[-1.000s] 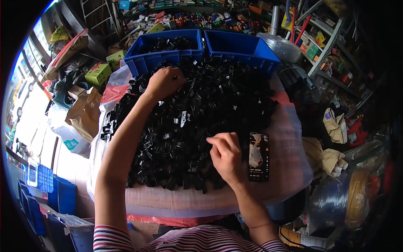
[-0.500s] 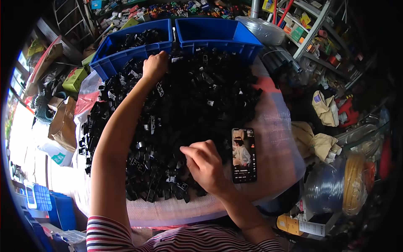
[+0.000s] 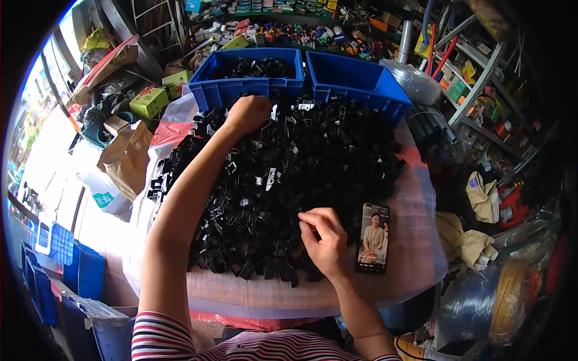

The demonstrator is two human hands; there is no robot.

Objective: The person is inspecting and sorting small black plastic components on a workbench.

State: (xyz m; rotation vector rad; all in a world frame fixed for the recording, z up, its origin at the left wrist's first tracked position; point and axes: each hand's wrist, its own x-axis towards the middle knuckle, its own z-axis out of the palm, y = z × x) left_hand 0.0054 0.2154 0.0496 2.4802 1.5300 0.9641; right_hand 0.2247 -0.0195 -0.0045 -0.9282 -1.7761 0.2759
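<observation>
A wide heap of small black clip-like pieces, some with shiny metal parts, covers much of the table. My left hand rests at the heap's far left, just before the front wall of the left blue bin. Its fingers are curled down among the pieces, and anything in them is hidden. Above the near right part of the heap, my right hand is closed, thumb and forefinger pinched together. What lies in that pinch, if anything, is too small to name. Close to its right lies a phone with a lit screen.
A second blue bin stands beside the left one, which holds more black pieces. A pale woven sheet covers the table. Shelving is at the right, with a clear roll below. A brown paper bag stands left.
The whole view has shifted, so things sit further right and lower. My left hand has drawn back slightly from the bin wall to the heap. The picture on the phone has changed.
</observation>
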